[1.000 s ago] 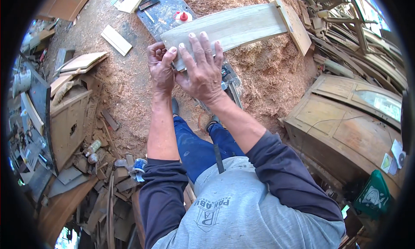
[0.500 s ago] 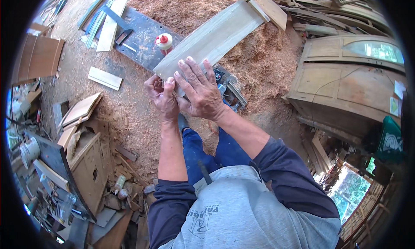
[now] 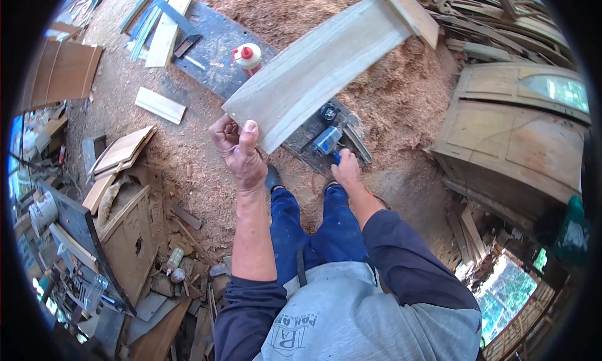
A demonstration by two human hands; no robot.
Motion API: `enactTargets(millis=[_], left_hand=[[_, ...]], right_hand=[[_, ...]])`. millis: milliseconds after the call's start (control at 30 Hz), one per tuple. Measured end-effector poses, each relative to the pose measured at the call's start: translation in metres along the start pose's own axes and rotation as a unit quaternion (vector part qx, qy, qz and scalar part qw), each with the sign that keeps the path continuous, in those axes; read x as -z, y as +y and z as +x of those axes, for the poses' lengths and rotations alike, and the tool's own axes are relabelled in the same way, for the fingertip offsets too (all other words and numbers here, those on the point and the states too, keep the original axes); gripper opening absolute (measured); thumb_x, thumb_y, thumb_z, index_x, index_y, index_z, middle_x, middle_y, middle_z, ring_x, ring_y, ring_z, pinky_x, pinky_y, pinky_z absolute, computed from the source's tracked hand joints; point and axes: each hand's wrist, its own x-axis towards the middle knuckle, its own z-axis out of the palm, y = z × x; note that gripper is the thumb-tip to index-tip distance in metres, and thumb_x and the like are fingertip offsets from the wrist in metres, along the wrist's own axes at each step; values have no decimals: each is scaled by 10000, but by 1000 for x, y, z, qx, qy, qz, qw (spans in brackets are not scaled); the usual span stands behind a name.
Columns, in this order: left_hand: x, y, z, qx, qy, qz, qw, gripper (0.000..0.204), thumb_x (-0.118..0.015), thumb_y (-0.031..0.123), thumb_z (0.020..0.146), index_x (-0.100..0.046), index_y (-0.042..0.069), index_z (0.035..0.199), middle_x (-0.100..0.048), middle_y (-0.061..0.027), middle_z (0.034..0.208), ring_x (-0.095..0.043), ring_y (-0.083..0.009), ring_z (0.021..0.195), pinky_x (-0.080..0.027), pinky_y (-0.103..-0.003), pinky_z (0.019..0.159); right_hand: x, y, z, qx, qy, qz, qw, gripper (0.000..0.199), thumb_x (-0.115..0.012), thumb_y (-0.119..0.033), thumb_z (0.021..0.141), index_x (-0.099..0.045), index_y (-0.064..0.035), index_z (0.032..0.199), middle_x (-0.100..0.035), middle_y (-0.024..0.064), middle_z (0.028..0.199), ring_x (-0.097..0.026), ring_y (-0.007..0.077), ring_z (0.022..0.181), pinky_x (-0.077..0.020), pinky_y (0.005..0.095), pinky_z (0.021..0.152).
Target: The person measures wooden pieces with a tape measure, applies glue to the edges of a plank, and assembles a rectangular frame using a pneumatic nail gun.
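Board: we hold a long pale wooden board [image 3: 316,69] lifted off the ground, its near end in our left hand, the rest running up and away to the far right over the sawdust.
Look of the board: flat, greyish-cream, faint grain along its length, corners cut square; the far end overlaps a second plank [image 3: 414,13] lying in the shavings.
Left hand: our left hand [image 3: 238,151] has its fingers clenched on the board's near corner, thumb pressed flat on the top face, which we judge is what keeps the long piece level from one end.
Right hand: our right hand [image 3: 346,169] reaches down to the blue power tool [image 3: 327,140]; the fingers curl at its near end, but we cannot tell whether they grip it or only touch it.
Power tool: it sits on the near right end of a dark slab [image 3: 216,44] lying on the ground, directly under the raised board.
Glue bottle: a white bottle with a red cap [image 3: 249,55] stands on that slab, just left of the board.
Ground: thick sawdust [image 3: 401,97] all round, offcuts [image 3: 160,105] to the left.
Right side: a pale wooden cabinet [image 3: 514,135] lies well apart from the board.
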Motion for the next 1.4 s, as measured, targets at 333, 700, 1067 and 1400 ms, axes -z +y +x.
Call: enactTargets(millis=[333, 700, 1067, 1400], left_hand=[[6, 9, 0, 16, -8, 13, 1000, 350, -686, 132, 909, -481, 105, 1192, -611, -67, 1120, -549, -143, 1058, -411, -332, 981], [8, 8, 2, 15, -37, -63, 997, 374, -718, 58, 896, -478, 58, 1183, -615, -72, 1121, -602, -144, 1052, -498, -322, 944], [6, 6, 2, 38, -38, -60, 997, 378, -733, 110, 895, -494, 72, 1186, -638, -69, 1070, -616, -132, 1000, -511, -310, 895], [7, 2, 1, 32, -23, -39, 998, 378, -767, 184, 864, -526, 81, 1137, -619, -45, 1050, -593, -125, 957, -504, -299, 848]], right_hand=[[-29, 15, 19, 69, 52, 41, 995, 549, -765, -111, 722, -461, -78, 1177, -602, 224, 1083, -583, 442, 1043, -476, 510, 892], [251, -38, -51, 71, -255, 57, 963, 493, -761, -292, 790, -649, -39, 1197, -709, 128, 820, -694, 259, 733, -559, 390, 739], [376, -229, -94, 368, -141, 32, 918, 354, -769, -139, 748, -682, -25, 1071, -746, 123, 913, -737, 259, 813, -576, 371, 743], [363, -253, -83, 283, -182, -5, 942, 390, -758, -115, 764, -655, -4, 1123, -725, 151, 991, -707, 272, 910, -546, 384, 836]])
